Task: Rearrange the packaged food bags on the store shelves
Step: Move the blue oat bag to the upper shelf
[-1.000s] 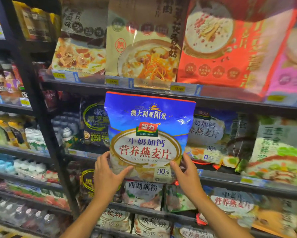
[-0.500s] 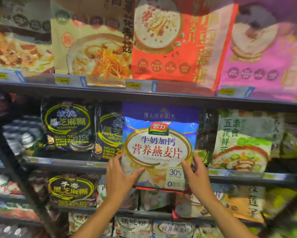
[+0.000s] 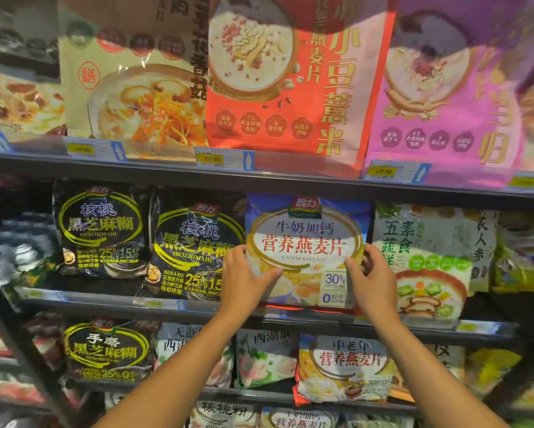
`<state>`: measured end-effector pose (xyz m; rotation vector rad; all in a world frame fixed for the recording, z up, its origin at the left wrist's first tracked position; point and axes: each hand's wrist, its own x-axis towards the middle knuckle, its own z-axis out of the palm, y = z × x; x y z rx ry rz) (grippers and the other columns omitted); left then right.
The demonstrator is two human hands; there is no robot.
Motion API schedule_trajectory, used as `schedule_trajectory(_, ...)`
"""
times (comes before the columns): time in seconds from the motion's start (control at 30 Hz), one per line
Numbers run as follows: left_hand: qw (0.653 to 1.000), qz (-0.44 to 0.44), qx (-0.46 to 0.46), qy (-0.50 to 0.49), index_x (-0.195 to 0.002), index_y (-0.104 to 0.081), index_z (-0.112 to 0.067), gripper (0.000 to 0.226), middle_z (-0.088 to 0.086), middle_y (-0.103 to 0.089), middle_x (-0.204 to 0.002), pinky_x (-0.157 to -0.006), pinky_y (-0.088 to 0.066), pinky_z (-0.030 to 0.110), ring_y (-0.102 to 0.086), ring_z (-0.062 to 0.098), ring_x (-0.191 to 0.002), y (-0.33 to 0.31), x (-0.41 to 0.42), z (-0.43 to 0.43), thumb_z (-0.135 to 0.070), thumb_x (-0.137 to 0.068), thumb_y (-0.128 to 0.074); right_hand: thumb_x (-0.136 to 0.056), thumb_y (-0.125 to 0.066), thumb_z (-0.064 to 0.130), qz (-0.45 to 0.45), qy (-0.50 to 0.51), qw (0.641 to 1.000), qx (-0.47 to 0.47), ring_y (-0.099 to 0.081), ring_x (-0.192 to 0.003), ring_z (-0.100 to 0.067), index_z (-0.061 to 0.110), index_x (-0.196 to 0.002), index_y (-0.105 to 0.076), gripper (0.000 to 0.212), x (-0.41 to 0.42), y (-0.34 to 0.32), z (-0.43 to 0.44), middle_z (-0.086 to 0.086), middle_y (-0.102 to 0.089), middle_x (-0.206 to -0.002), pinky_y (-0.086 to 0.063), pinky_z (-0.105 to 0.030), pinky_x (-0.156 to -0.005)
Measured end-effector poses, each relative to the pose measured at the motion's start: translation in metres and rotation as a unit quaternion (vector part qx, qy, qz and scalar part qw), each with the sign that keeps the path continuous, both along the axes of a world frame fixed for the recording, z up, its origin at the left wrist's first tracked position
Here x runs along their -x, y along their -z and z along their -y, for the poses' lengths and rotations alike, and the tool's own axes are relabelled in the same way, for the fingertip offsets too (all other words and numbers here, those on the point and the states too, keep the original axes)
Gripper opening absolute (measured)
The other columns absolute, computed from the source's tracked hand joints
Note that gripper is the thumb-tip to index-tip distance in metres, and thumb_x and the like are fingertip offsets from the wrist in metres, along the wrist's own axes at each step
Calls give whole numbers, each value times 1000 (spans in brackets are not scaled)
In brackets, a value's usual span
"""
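The blue bag (image 3: 309,242) is gripped at both edges by the hands (image 3: 309,274); if pushed crookedly, the black bag (image 3: 194,242) beside it may be knocked over.

The hands (image 3: 309,279) cover the blue oat bag's (image 3: 309,242) lower corners; far-left goods (image 3: 15,248) are blurred.

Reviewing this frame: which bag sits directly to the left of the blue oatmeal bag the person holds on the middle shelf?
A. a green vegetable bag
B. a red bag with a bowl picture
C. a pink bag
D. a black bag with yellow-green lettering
D: the blue oatmeal bag, held by the left hand and right hand, has the black sesame bag at its left edge.
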<state>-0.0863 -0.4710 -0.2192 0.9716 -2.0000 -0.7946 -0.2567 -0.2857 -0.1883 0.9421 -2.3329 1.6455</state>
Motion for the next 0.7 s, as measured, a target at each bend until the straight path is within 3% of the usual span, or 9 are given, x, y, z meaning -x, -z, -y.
schedule_trajectory(0.2,1000,-7,2,-15,-134,-47,-16,88,-1,-48,-127,-103,-52,44,-50,22,-124,-2,12,2,-59,-69,-88,-96,-71,25,-15,17,1000,2,-64,-88,2,24,-121,-65,25,8,-7,4,18,-69,-97,-56,-28,-76)
schedule_trajectory(0.27,1000,6,3,-24,-134,-47,-15,88,1,-48,-128,-102,-52,44,-50,23,-124,1,13,-1,-59,-70,-88,-96,-70,19,-13,18,1000,-17,-60,-82,3,21,-120,-63,25,8,-4,5,20,-63,-91,-57,-32,-75)
schedule_trajectory(0.37,999,27,8,-34,-132,-48,-15,86,2,-49,-127,-98,-54,45,-52,25,-123,12,12,-9,-59,-69,-88,-97,-69,17,-36,23,997,-58,-61,-77,-10,20,-121,-59,27,6,9,5,13,-63,-89,-56,-39,-69)
schedule_trajectory(0.47,997,66,32,-37,-132,-47,-16,86,3,-50,-127,-98,-54,45,-51,25,-125,22,8,-12,-59,-70,-88,-98,-65,19,-38,38,991,-125,-58,-62,-15,15,-117,-53,23,6,27,3,6,-58,-75,-39,-35,-47)
schedule_trajectory(0.7,990,117,48,-65,-131,-51,-21,82,0,-55,-128,-89,-58,47,-56,24,-123,20,4,-21,-65,-70,-83,-99,-64,24,-23,12,988,-155,-54,-61,-13,14,-119,-54,24,8,36,-3,8,-57,-75,-30,-27,-47)
